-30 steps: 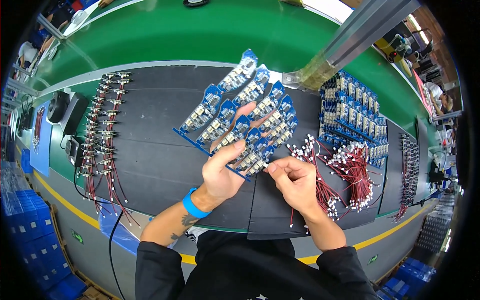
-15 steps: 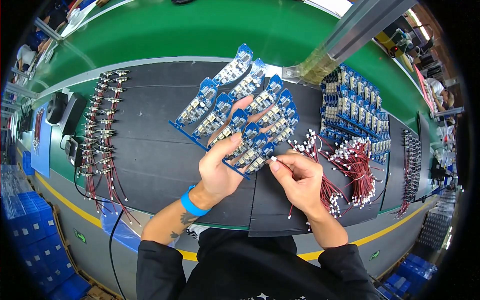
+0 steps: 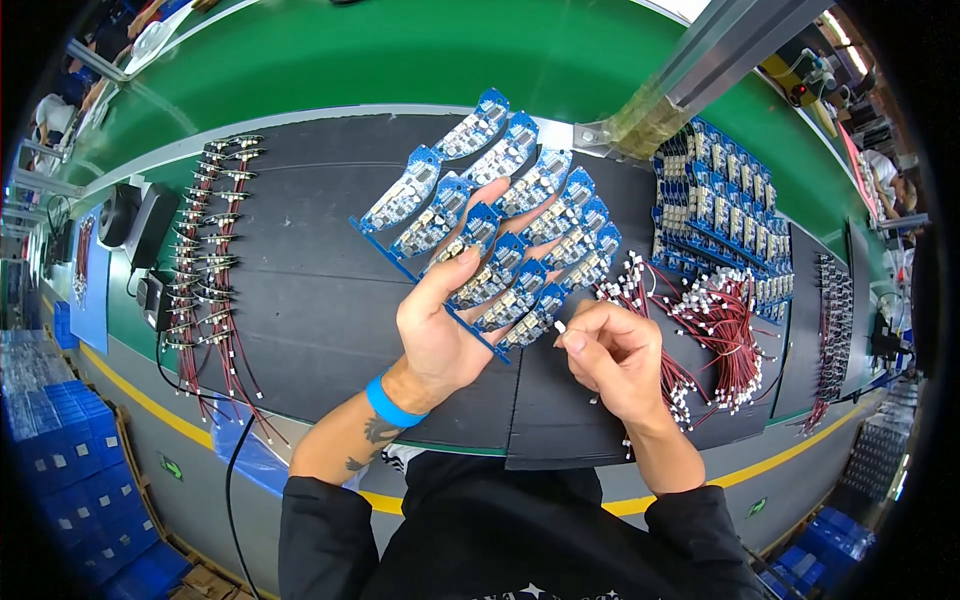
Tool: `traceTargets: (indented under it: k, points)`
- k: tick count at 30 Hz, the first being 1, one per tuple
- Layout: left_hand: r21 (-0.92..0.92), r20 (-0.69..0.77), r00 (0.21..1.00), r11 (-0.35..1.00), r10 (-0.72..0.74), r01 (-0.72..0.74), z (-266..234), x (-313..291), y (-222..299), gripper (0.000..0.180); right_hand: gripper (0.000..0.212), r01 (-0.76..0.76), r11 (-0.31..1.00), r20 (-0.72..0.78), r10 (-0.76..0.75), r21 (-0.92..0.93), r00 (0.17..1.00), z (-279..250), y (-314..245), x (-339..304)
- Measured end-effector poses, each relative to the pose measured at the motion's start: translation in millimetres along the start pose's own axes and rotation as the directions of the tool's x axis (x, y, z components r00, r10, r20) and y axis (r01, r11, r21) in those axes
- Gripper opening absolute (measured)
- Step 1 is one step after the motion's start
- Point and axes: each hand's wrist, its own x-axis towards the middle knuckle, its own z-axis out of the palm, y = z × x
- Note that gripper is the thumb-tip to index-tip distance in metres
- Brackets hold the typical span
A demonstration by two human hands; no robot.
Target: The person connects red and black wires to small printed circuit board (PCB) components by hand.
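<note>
My left hand [image 3: 440, 325] grips a blue circuit board panel [image 3: 410, 200], its thumb on the front and fingers behind. Rows of small slanted boards make up the panel, with gaps between them. Between thumb and fingertips, my right hand [image 3: 617, 355] pinches a small white connector [image 3: 560, 328] just right of the panel's lower corner, a little apart from it. The wire of this connector is mostly hidden by the hand. Beside and behind that hand lie red-and-black cable bundles [image 3: 728, 335] with white connectors at their ends.
Stacked blue board panels [image 3: 715, 215] lie at the back right, near a metal post [image 3: 690, 75]. Boards with wires attached [image 3: 205, 260] hang in rows at the left of the black mat [image 3: 310, 240]. More wired boards [image 3: 832, 330] lie at far right.
My right hand has drawn slightly right and down, so the white connector sits farther from the panel's corner. The panel has tilted slightly in my left hand.
</note>
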Motion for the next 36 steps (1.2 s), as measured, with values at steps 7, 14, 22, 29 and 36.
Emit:
traceTargets:
  k: [7,14,22,29,36]
  points:
    - [0.077,0.054,0.998,0.996,0.042,-0.047,-0.2,-2.8,-4.4,0.066,0.002,0.050,0.943,-0.049,-0.070,-0.330,0.996,3.7,10.9,1.2]
    - [0.067,0.057,0.997,0.996,0.054,-0.058,-3.3,-4.4,-11.7,0.061,0.008,0.141,0.875,-0.050,-0.185,-0.463,0.982,2.5,12.4,3.3]
    - [0.161,0.079,0.997,0.987,-0.005,-0.008,-7.9,-2.7,-18.0,0.050,0.009,0.264,0.602,0.094,-0.298,-0.754,0.950,2.1,-1.3,3.7]
    - [0.064,-0.213,0.945,0.962,-0.247,0.266,-5.5,-12.1,-21.6,0.051,0.010,0.247,0.507,0.236,-0.087,-0.826,0.968,-0.3,-18.6,1.8]
    - [0.404,-0.281,0.938,0.861,-0.204,0.308,-20.9,-44.9,-10.8,0.039,0.008,0.123,0.552,0.204,0.088,-0.825,0.975,-4.3,-24.0,-13.0]
